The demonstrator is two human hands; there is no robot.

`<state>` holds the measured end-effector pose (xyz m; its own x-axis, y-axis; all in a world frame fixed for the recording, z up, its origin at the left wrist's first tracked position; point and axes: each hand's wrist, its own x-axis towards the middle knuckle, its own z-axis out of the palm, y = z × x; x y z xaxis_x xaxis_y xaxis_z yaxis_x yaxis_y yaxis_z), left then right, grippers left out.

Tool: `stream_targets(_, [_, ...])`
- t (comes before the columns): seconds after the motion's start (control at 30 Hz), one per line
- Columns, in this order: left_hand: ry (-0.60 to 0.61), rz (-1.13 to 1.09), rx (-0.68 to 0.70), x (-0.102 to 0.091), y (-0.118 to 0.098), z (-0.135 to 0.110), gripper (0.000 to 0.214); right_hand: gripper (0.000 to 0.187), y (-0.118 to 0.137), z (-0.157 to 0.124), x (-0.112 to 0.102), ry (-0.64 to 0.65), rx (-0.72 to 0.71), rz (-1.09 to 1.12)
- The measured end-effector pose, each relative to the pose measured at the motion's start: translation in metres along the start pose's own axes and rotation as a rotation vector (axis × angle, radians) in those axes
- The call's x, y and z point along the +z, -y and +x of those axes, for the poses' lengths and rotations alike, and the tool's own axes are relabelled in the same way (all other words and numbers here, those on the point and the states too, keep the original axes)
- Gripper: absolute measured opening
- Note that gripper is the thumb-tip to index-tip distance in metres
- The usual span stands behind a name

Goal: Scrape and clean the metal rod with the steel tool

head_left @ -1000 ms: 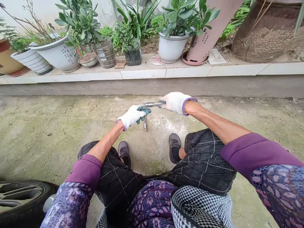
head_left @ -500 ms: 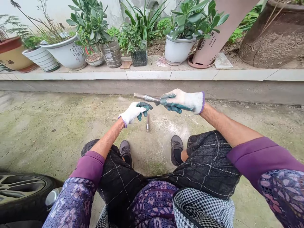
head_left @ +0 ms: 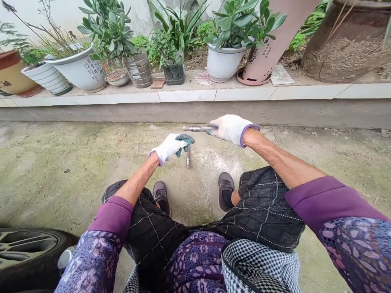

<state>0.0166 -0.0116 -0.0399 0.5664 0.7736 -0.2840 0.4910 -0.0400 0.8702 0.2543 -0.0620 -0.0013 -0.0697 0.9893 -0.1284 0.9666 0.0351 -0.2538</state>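
My right hand (head_left: pixel 231 129), in a white knit glove with a purple cuff, grips a slim metal rod (head_left: pixel 195 128) with a ribbed silver section. The rod points left from the fingers towards my left hand (head_left: pixel 171 147). That hand wears a matching glove with a green coated palm, and its fingers are curled with nothing visible in them. Just below those fingers, a short metal rod (head_left: pixel 188 158) lies on the concrete ground (head_left: pixel 76 171). It does not appear to touch either glove.
My grey shoes (head_left: pixel 226 190) and dark checked shorts lie below my hands. A car tyre (head_left: pixel 27 252) is at the lower left. Ahead, a low ledge with a white tiled edge (head_left: pixel 186 96) carries several potted plants, including a white pot (head_left: pixel 224 63).
My right hand has rolled back, hiding its green palm, and has moved slightly left with the rod. The head view has shifted slightly. The short rod on the ground has stayed in place.
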Motion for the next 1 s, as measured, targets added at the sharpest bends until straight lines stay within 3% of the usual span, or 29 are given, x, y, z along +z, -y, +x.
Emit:
stream_targets(0.1, [-0.014,-0.063,0.050,-0.003,0.001,-0.001,0.026,0.028,0.001,-0.003,-0.008,-0.091,-0.008,0.158])
stream_targets(0.23, [0.009,-0.110,0.080,-0.007,0.002,-0.005,0.023,0.037,0.006,-0.012,-0.013,-0.058,0.000,0.695])
stream_targets(0.33, [0.001,-0.102,0.087,-0.012,0.002,-0.003,0.022,0.046,0.008,-0.021,-0.013,0.183,-0.160,0.942])
stream_targets(0.4, [-0.045,-0.086,0.087,-0.017,0.002,0.000,0.019,0.047,0.009,-0.024,-0.006,0.442,-0.257,0.871])
stream_targets(0.47, [-0.083,-0.070,0.073,-0.020,0.003,0.002,0.017,0.040,0.011,-0.022,0.006,0.572,-0.258,0.623])
stream_targets(0.6, [-0.046,-0.030,0.027,-0.016,0.005,0.001,0.014,0.024,0.011,-0.004,0.026,0.328,-0.087,0.116])
stream_targets(0.8, [0.004,-0.118,0.006,-0.006,0.004,0.002,0.029,0.033,-0.006,0.013,0.009,-0.014,0.024,-0.038])
stream_targets(0.9, [-0.056,-0.205,0.035,-0.008,0.002,0.004,0.032,0.027,-0.005,0.009,0.000,-0.072,0.016,0.089])
stream_targets(1.0, [-0.067,-0.271,0.028,-0.011,-0.003,0.001,0.045,0.027,0.003,0.001,0.002,0.001,0.047,0.504])
